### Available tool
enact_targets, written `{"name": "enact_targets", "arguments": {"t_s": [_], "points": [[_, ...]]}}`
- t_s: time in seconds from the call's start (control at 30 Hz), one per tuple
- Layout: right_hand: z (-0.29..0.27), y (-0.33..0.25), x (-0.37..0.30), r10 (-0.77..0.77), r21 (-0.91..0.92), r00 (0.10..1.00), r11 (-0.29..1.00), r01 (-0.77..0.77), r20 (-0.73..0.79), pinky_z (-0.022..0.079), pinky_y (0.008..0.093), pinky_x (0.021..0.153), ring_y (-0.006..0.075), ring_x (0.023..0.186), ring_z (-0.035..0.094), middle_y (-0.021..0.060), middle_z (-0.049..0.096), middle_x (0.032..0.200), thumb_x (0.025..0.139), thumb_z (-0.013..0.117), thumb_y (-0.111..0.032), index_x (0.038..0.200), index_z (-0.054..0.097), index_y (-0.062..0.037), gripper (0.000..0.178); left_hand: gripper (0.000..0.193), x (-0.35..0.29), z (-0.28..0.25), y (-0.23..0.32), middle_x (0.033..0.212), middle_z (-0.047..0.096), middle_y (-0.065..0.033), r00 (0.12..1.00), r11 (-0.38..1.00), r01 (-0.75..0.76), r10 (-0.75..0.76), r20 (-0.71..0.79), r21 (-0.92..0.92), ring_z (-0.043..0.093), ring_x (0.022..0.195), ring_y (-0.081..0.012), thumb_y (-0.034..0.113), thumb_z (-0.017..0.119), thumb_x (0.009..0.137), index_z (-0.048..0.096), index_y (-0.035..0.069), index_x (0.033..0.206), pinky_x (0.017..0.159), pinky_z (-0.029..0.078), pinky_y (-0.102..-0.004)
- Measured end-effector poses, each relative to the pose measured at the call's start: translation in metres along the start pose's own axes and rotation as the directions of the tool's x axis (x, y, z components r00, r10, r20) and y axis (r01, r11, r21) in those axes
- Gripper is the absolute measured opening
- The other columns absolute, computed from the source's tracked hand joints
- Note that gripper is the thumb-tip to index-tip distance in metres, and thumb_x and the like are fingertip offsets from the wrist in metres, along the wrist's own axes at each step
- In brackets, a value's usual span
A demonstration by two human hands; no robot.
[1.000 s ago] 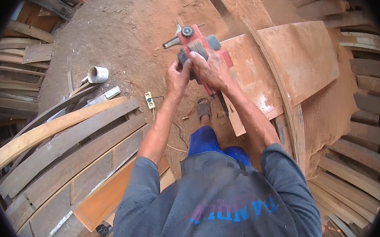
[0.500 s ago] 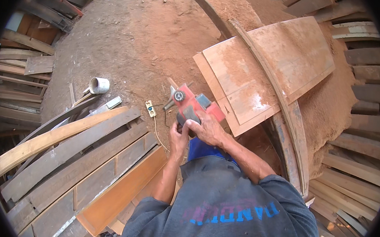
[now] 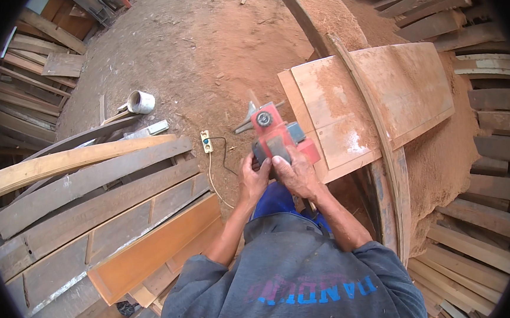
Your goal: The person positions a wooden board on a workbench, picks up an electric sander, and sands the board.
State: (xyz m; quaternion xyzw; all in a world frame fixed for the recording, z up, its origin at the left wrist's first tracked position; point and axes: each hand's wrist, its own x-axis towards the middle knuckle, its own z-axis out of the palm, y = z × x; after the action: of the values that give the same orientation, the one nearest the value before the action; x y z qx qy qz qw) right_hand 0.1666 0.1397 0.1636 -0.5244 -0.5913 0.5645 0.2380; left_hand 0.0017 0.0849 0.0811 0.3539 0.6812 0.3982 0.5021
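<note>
Head-worn fisheye, facing down, close overhead

- Bare dirt floor [image 3: 191, 54], reddish, strewn with sawdust.
- Lying on it: white pipe piece [image 3: 141, 101], pale power strip [image 3: 207, 141] with black cord.
- Left: long curved planks [image 3: 82, 170] stacked side by side.
- Right: dusty wooden panel [image 3: 377, 102], more boards [image 3: 481, 216] beyond.

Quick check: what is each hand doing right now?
Left hand: closed on the rear of the red power planer.
Right hand: gripping the planer's top handle.
</note>
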Motion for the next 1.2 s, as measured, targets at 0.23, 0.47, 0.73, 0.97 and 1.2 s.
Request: {"name": "enact_targets", "arguments": {"t_s": [0.23,0.47,0.73,0.97,1.2], "points": [[-0.039,0.009,-0.028,0.134,0.083,0.989,0.988,-0.129,-0.057,0.053,0.0470,0.075,0.0376,0.085,0.070,0.0265,0.069,0.091,0.098,0.058,-0.049,0.107,0.062,0.0057,0.056,0.057,-0.004,0.047,0.017,0.114,0.060,-0.0206,0.989,0.989,-0.141,0.138,0.048,0.053,0.069,0.105,-0.0311,0.027,0.077,0.091,0.057,-0.006,0.133,0.091,0.056,-0.0391],[-0.053,0.049,-0.103,0.128,0.069,0.989,0.990,-0.123,-0.078,0.050,0.0484,0.080,0.0438,0.088,0.066,0.0282,0.066,0.093,0.096,0.058,-0.043,0.109,0.062,0.0048,0.050,0.061,-0.081,0.070,0.014,0.108,0.058,-0.0217,0.982,0.956,-0.179,0.159,0.104,0.231,0.064,0.102,-0.0340,0.023,0.078,0.087,0.055,-0.005,0.136,0.090,0.053,-0.0430],[-0.054,0.080,-0.156,0.203,0.163,0.978,0.968,-0.193,-0.044,0.050,0.0487,0.081,0.0449,0.089,0.065,0.0288,0.066,0.093,0.094,0.059,-0.050,0.109,0.062,0.0046,0.057,0.061,-0.130,0.086,-0.015,0.107,0.060,-0.0217,0.974,0.914,-0.209,0.163,0.157,0.348,0.060,0.100,-0.0348,0.026,0.078,0.086,0.056,-0.004,0.134,0.089,0.049,-0.0434],[-0.051,0.078,-0.098,0.080,0.121,0.991,0.990,-0.067,-0.104,0.045,0.0324,0.049,0.0139,0.053,0.055,0.0050,0.058,0.067,0.096,0.061,-0.058,0.097,0.057,-0.0013,0.057,0.052,-0.077,0.088,-0.004,0.102,0.059,-0.0203,0.979,0.929,-0.199,0.206,0.010,0.313,0.062,0.094,-0.0340,0.028,0.079,0.086,0.062,-0.002,0.125,0.082,0.051,-0.0427],[-0.058,0.035,-0.021,0.050,0.000,0.994,0.999,-0.051,-0.098,0.050,0.0525,0.074,0.0497,0.085,0.065,0.0331,0.065,0.086,0.097,0.058,-0.055,0.101,0.061,0.0054,0.061,0.051,-0.004,0.070,0.027,0.105,0.060,-0.0221,0.980,0.935,-0.172,0.195,-0.044,0.311,0.066,0.094,-0.0346,0.030,0.078,0.088,0.063,-0.007,0.120,0.082,0.054,-0.0428]]}}
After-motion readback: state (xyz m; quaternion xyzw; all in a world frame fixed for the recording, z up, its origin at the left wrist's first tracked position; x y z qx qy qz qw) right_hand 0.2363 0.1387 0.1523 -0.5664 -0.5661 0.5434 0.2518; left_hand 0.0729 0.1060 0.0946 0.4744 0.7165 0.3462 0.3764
